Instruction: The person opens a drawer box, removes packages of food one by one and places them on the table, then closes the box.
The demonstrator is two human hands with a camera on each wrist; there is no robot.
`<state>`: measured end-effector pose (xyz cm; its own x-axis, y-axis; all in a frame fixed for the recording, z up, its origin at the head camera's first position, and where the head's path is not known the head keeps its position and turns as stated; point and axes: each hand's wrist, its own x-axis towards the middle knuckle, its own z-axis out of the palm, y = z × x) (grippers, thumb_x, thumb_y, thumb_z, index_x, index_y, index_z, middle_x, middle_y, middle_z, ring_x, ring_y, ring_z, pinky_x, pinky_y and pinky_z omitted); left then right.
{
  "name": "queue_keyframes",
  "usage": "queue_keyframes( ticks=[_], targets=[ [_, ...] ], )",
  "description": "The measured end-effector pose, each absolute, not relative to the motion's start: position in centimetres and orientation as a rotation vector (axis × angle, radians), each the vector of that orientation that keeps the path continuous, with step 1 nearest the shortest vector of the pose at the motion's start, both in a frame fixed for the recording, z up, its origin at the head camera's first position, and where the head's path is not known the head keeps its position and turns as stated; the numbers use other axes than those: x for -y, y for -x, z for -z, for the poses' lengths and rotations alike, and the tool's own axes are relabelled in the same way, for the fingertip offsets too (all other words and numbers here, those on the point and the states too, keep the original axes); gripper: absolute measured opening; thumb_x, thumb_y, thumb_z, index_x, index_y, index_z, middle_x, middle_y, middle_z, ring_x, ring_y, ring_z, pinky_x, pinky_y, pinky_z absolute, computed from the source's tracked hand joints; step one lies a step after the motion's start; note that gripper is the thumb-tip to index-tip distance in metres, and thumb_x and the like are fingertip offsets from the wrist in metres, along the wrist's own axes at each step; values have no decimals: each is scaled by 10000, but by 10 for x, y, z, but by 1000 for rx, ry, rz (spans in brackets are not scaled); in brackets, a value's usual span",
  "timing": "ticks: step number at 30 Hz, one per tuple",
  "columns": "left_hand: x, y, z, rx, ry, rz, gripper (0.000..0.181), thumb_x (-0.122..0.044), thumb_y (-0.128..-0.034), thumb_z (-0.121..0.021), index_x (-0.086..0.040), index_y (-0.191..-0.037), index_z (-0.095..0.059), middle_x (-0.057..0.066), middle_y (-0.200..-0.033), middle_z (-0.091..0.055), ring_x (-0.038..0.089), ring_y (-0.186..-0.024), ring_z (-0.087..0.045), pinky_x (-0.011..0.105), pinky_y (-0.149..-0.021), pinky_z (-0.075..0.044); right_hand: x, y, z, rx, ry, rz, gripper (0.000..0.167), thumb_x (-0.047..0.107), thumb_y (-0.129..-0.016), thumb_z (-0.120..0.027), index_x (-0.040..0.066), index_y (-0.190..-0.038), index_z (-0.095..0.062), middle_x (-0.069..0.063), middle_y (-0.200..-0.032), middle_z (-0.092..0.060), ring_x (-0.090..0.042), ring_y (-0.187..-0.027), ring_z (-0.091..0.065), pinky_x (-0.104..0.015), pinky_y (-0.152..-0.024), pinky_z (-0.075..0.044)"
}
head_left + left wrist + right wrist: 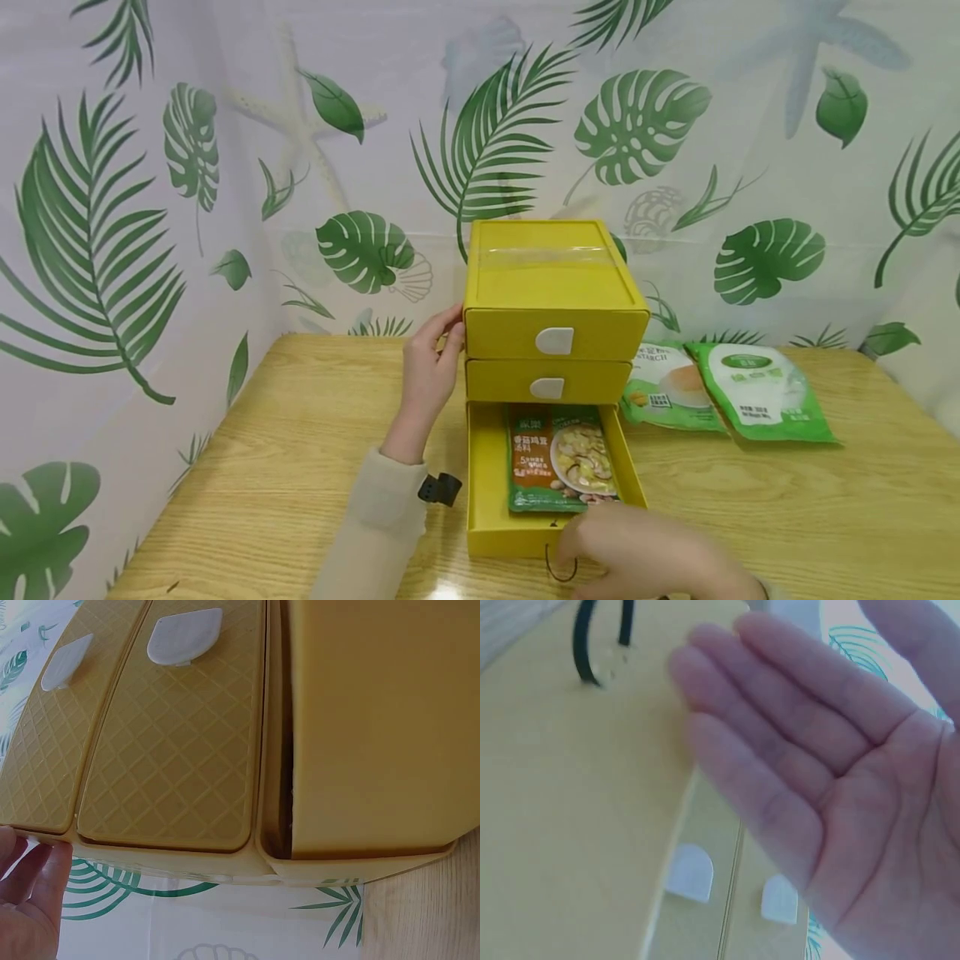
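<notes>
A yellow three-drawer box (pixel 555 287) stands on the table with its bottom drawer (pixel 483 492) pulled out. Inside that drawer lies a green and brown soup mix packet (pixel 562 462), its lower edge near the right hand. My left hand (pixel 431 375) rests against the box's upper left side; in the left wrist view its fingertips (pixel 56 866) touch the edge by the top drawer. Over the drawer's front right corner is my right hand (pixel 645 546), fingers extended and holding nothing in the right wrist view. A dark cord loop (pixel 581 645) hangs from the drawer front.
Two green and white bags, a starch bag (pixel 663 392) and another bag (pixel 765 392), lie right of the box. White tabs (pixel 555 340) mark the upper two drawers, both closed. A leaf-print cloth (pixel 345 167) hangs behind the wooden table (pixel 300 433).
</notes>
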<state>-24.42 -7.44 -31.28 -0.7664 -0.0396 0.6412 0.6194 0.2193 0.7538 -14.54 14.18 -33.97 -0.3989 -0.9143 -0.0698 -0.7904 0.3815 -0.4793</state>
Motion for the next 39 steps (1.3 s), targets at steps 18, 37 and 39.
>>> queue_keyframes(
  ticks=[18,37,39],
  targets=[
    [76,270,334,1936,553,1576,279,-19,-899,-482,86,-1152,-534,207,-1080,-574,295,-934,-546,352,-694,-532,-155,170,336,-2819,1024,442,66,107,-796,-647,59,-840,-638,14,-749,-592,-94,-595,-530,-211,-480,-441],
    [76,248,316,1962,529,1547,262,35,-890,-470,129,-1128,-527,248,-1052,-570,325,-913,-547,362,-703,-529,-141,198,383,-2934,809,15,159,93,-759,-638,99,-606,-593,-39,-590,-542,-218,-534,-520,-383,-488,-473],
    [75,244,312,1966,528,1553,261,46,-887,-467,137,-1125,-524,257,-1050,-567,334,-912,-545,375,-705,-527,-141,200,384,-2904,814,50,165,104,-775,-632,91,-613,-602,-46,-598,-546,-222,-549,-530,-389,-526,-486]
  ],
)
